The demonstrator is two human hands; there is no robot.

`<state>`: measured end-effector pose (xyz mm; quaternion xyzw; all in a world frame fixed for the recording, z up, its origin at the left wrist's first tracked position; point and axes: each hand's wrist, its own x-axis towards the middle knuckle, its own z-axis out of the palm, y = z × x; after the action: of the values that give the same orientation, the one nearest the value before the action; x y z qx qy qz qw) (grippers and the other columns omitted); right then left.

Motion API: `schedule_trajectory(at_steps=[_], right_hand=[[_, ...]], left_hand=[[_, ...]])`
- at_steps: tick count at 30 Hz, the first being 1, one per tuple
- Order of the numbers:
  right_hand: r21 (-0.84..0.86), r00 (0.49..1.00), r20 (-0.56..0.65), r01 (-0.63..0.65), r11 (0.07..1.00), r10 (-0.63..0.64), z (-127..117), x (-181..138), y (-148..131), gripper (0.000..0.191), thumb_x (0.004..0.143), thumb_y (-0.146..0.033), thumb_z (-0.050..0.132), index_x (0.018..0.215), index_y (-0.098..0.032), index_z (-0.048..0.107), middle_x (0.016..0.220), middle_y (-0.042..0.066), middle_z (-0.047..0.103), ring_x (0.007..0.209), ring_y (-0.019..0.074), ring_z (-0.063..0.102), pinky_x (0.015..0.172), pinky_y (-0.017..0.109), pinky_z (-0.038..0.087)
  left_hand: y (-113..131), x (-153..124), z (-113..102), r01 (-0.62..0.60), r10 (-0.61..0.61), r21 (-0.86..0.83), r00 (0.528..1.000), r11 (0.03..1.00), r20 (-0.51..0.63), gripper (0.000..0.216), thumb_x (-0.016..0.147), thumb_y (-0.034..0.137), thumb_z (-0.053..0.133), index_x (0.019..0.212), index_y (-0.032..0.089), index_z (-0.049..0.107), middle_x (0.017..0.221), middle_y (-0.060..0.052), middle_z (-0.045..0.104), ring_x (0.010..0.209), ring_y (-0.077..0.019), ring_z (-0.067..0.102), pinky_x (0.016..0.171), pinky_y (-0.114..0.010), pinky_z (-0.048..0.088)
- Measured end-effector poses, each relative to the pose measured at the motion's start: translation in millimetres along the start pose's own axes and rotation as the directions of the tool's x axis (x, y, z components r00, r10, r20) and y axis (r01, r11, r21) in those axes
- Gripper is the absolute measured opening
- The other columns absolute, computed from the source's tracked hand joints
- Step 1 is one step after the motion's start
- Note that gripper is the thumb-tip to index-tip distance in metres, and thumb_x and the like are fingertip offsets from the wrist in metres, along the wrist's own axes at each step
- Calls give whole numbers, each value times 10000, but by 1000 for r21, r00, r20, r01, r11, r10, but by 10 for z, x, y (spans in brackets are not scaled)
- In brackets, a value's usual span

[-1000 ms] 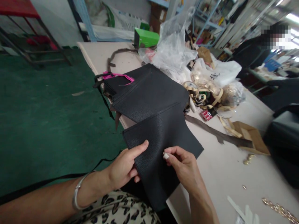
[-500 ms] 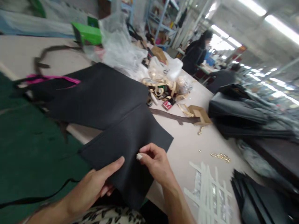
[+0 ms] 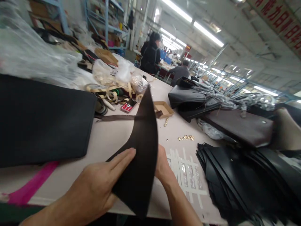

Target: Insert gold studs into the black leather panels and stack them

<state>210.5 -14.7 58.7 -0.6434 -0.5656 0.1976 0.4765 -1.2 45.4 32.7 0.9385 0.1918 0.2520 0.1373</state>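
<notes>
And up swings the panel [image 3: 144,141], on edge now over the bench [image 3: 110,133], both faces apparently reachable: left hand [image 3: 100,182] gripping it, right hand [image 3: 162,164] behind, fingers hidden, hold unclear.

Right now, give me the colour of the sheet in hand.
Near-black: the held sheet, best seen in the head view.

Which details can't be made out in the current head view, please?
Head view:
Right hand: fingertips hidden behind the raised black panel.
Black sheet at left: cut off by the left edge.
Gold pieces: too small to count.
Red packet: print too small to read.
</notes>
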Motion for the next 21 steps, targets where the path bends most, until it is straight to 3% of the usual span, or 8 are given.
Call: schedule_trajectory(at_steps=[3,7,11,15,21], right_hand=[[-150,999,34,30,988,-25,-242,-137,262,191,855,-276,573,966,-211,714,1012,69,727,897,240,645,836,374,535],[-488,992,121,38,872,25,-589,-85,573,288,836,-177,531,1037,-192,737,1104,96,722,992,263,639,930,375,506],[-627,994,56,-37,778,92,-852,196,843,331,788,-81,501,965,-168,767,1115,138,714,1049,277,616,940,353,483],[-653,986,59,-80,753,156,-913,399,996,325,784,-97,506,937,-192,776,921,94,750,894,238,649,824,290,502],[-682,963,100,-116,722,249,-929,556,1086,306,791,-147,470,861,-164,767,773,87,731,758,217,643,697,264,461]], left_hand=[[63,50,306,-108,95,76,983,991,156,967,564,-3,421,1520,126,345,1528,-120,455,1001,-227,721,820,-326,602],[124,-1,596,-130,70,164,943,978,327,805,646,-42,393,1428,117,504,1510,-121,460,813,-197,732,728,-349,605],[130,7,613,-112,49,151,928,982,369,817,656,-30,399,1453,132,474,1530,-106,428,826,-191,723,747,-362,608],[182,61,542,-112,18,190,900,975,436,835,643,-38,391,1461,111,457,1534,-131,407,796,-203,718,730,-383,617],[451,180,530,-11,-109,193,794,981,598,815,670,26,464,1482,29,389,1541,-255,311,814,-249,718,731,-428,620]])
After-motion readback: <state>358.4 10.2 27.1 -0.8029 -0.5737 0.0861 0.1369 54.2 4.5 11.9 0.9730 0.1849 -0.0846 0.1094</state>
